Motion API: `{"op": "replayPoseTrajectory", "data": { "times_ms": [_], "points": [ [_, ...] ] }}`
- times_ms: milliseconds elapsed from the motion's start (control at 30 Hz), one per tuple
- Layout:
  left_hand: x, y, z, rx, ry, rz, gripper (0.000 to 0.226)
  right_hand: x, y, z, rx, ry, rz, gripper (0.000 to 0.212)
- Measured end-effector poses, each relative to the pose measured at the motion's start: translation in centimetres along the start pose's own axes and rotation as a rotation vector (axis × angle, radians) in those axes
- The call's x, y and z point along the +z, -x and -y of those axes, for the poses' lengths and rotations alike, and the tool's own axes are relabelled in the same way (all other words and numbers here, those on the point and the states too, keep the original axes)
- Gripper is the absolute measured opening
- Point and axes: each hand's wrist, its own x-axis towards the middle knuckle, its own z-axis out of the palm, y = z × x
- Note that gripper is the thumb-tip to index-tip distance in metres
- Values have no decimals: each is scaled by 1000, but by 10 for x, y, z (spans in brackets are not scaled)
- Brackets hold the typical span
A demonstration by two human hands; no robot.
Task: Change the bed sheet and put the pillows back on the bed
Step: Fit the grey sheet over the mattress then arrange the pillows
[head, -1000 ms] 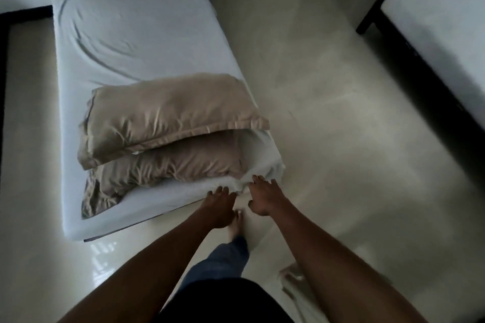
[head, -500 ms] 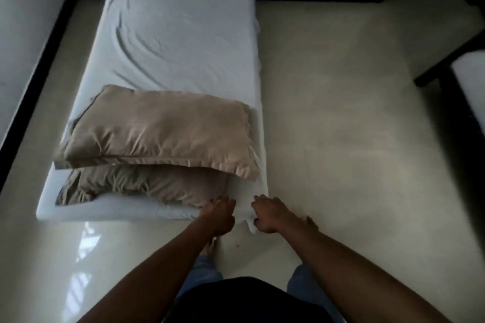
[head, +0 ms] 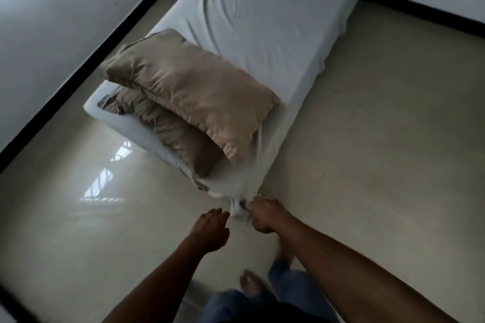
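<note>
Frame is motion-blurred, worst at the bottom: a bare foot (head: 250,287) and jeans (head: 288,286) are smeared, and both forearms are cut off by the lower edge. The far end of the bed (head: 123,130) runs out of the top of the frame. The lower pillow (head: 173,134) is mostly hidden under the top pillow (head: 191,89), with only its near side showing. The right hand (head: 265,215) has its grip closed round the bunched corner (head: 237,207) of the sheet (head: 262,21); the fingertips are buried in the cloth. The left hand (head: 212,228) is just beside that corner with knuckles up and fingers curled, and I cannot tell if its grip holds cloth or nothing. The bed lies on the floor (head: 367,191), long axis diagonal from the near corner at lower centre to the upper right, its left side along the wall (head: 52,8). The sheet is wrinkled over it. Both pillows are stacked at the near end, lying across the bed. Against 0.5 s ago, the view has swung, so the bed reads diagonal instead of straight up; the corner is now drawn into a tail below the bed's corner; the left hand sits lower, off the bed edge; the pillows are stacked as before.
</note>
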Motion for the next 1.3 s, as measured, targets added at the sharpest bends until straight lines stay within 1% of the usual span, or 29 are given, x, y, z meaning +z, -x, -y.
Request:
{"op": "replayPoseTrajectory", "data": {
  "times_ms": [33, 100, 167, 200, 267, 333, 367, 433, 533, 567, 600, 633, 667, 733, 767, 900, 967, 1000, 1067, 1133, 1200, 1233, 1300],
  "points": [
    [6, 3, -4, -13, 42, -10, 49, -2, 4, 1, -11, 36, -9, 54],
    [5, 8, -14, -4, 65, -61, 52, -2, 6, 4, -24, 89, -43, 49],
    [4, 8, -14, -62, 104, -37, 52, -2, 3, 8, -39, 106, -75, 46],
    [10, 8, -12, -91, 130, -73, 50, 0, -3, 12, -48, 114, -86, 45],
    [23, 6, -9, -125, 222, -145, 47, 7, -14, 20, -65, 87, -118, 42],
    [33, -1, -8, -202, 342, -214, 44, 13, -31, 26, -114, 14, -188, 31],
    [38, -12, -1, -261, 370, -275, 39, 16, -49, 30, -152, -11, -249, 27],
    [55, -49, 20, -398, 416, -404, 29, 23, -94, 36, -222, -36, -417, 26],
    [95, -117, 70, -640, 545, -672, 21, 42, -178, 39, -297, -56, -666, 23],
    [110, -137, 88, -730, 619, -763, 22, 52, -203, 40, -308, -46, -719, 23],
    [128, -161, 111, -823, 696, -839, 28, 66, -229, 37, -311, -32, -760, 22],
    [140, -179, 132, -878, 746, -879, 37, 79, -250, 35, -304, -23, -800, 21],
    [149, -196, 151, -889, 763, -890, 40, 89, -265, 34, -288, -14, -843, 20],
    [178, -225, 179, -830, 732, -877, 27, 117, -292, 30, -285, 11, -970, 21],
    [192, -236, 187, -796, 701, -897, 21, 129, -301, 28, -297, 15, -1033, 21],
    [236, -265, 199, -722, 542, -1078, 18, 145, -323, 27, -269, 59, -1255, 21],
    [255, -268, 206, -705, 481, -1160, 17, 152, -327, 26, -301, 112, -1321, 20],
    [262, -264, 210, -719, 475, -1210, 16, 155, -327, 24, -370, 126, -1327, 20],
    [279, -249, 221, -719, 442, -1262, 14, 176, -317, 22, -531, 148, -1279, 19],
    [291, -236, 224, -701, 407, -1198, 14, 209, -305, 24, -616, 196, -1186, 13],
    [288, -239, 224, -682, 459, -1135, 14, 235, -303, 27, -604, 227, -1076, 13],
    [283, -244, 223, -668, 509, -1121, 16, 243, -306, 28, -571, 212, -1016, 17],
    [276, -253, 218, -610, 645, -1133, 19, 251, -312, 28, -465, 116, -910, 34]
  ]
}}
